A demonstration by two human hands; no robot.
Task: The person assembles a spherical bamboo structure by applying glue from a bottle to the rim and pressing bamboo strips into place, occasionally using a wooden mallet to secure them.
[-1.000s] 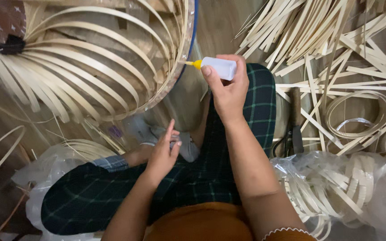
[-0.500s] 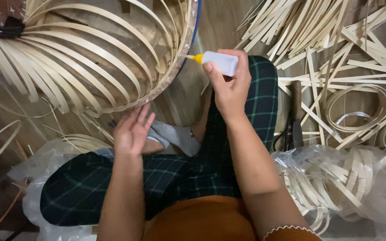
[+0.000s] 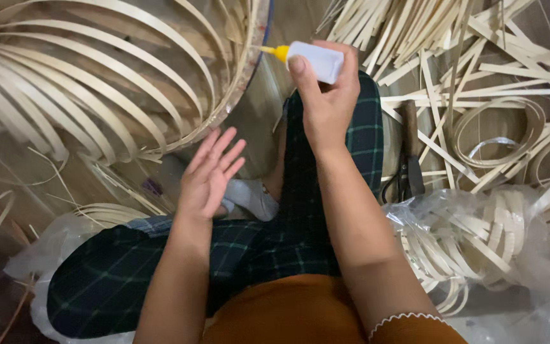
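— Two hands in view; what does each do?
— The right hand [image 3: 329, 95] has its fingers clamped on a white glue bottle [image 3: 313, 60], held sideways, its yellow nozzle [image 3: 274, 52] touching the rim of a bamboo frame [image 3: 97, 83].
— And the left?
— The left hand [image 3: 208, 175] is empty, fingers apart, just below that rim, above the plaid trousers [image 3: 160, 267].
— Anything nearby?
— Loose bamboo strips [image 3: 466, 57] on the floor, coiled strips in a plastic bag [image 3: 479, 242].

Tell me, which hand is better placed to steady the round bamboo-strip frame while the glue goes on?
Probably the left hand: it is open, empty and just below the rim of the round bamboo-strip frame. The right hand is busy holding the white squeeze bottle with yellow nozzle against that rim.
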